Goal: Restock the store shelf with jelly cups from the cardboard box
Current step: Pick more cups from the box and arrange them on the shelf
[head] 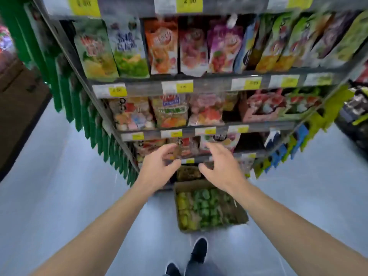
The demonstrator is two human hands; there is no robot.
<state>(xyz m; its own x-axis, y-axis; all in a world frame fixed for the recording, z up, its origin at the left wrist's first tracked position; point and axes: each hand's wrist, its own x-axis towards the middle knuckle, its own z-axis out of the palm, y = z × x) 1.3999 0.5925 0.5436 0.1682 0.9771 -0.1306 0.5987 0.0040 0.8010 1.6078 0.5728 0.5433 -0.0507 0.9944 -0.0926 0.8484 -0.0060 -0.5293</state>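
A cardboard box (pixel 242 217) stands on the floor at the foot of the shelf, filled with several green and yellow jelly cups (pixel 205 209). My left hand (pixel 159 166) and my right hand (pixel 221 166) hang in the air above the box's far end, in front of the low shelf tiers. Both have loosely curled fingers and hold nothing. The store shelf (pixel 199 86) rises ahead with snack bags on each tier. The image is blurred by motion.
Green hanging packets (pixel 79 108) run down the shelf's left end, yellow and blue ones (pixel 294 148) down its right end. A brown box (pixel 20 108) stands far left. My shoes (pixel 198 250) are on the pale floor just behind the cardboard box.
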